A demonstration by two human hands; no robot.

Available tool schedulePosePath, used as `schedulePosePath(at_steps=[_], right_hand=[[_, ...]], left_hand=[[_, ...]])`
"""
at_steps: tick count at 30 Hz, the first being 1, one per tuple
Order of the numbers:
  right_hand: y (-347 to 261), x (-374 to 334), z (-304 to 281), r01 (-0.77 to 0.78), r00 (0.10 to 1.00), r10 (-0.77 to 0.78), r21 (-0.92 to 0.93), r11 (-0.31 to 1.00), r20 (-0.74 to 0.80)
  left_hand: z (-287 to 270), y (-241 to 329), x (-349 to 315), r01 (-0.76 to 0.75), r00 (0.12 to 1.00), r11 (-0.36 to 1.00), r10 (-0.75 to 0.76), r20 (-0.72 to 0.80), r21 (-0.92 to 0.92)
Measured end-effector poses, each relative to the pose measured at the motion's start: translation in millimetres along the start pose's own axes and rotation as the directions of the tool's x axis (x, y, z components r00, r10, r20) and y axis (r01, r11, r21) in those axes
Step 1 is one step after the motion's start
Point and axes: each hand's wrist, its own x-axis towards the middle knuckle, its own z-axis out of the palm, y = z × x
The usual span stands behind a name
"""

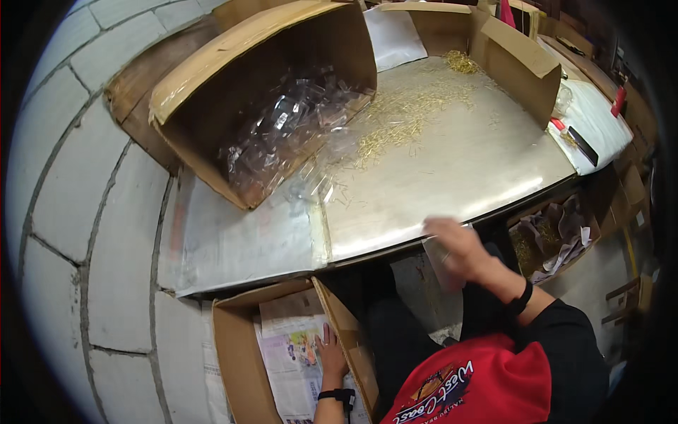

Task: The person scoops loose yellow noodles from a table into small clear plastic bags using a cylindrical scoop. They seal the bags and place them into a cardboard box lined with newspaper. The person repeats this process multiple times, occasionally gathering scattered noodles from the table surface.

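My left hand (pixel 330 357) reaches into an open cardboard box (pixel 233 353) at the lower left. Its fingers are spread and rest on the printed newspaper (pixel 282 367) lining the box. My right hand (pixel 459 251) is raised just off the table's front edge, smeared by motion. Beneath its palm shows a pale, see-through flat shape (pixel 441 267); whether the fingers hold it I cannot tell. Up on the metal-topped table (pixel 459 169), many clear plastic pieces (pixel 289 116) spill from a tipped cardboard carton (pixel 261 32). Small gold-coloured pins or clips (pixel 395 134) lie scattered beside them.
A denser gold heap (pixel 461 62) sits at the table's back, near a cardboard wall (pixel 515 63). On the right, a black-handled tool (pixel 583 147) lies on a white bundle (pixel 597 113). Below stands a paper-lined box (pixel 554 237). A block wall (pixel 106 219) runs along the left.
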Motion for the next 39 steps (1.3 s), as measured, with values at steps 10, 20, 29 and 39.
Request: schedulePosePath(at_steps=[10,20,29,39], right_hand=[[264.3,102.1,2.4,-0.584,0.769,0.640,-0.409,0.702,0.000],[207.3,131.5,17.4,-0.038,0.763,0.367,-0.529,0.847,0.532],[258.8,26.5,-23.3,0.030,0.871,0.209,-0.474,0.880,0.444],[298.0,19.5,-18.1,-0.041,0.924,0.126,-0.235,0.971,0.361]], left_hand=[[-200.8,25.1,45.2,-0.139,0.663,0.949,-0.124,-0.739,-0.284],[-294.0,34.6,170.8,-0.193,0.656,0.889,-0.197,-0.729,-0.414],[-225.0,-10.6,-29.3,0.198,0.744,0.717,-0.554,-0.373,-0.668],[-63.5,31.6,-80.9,-0.027,0.994,0.973,0.002,-0.108,-0.228]])
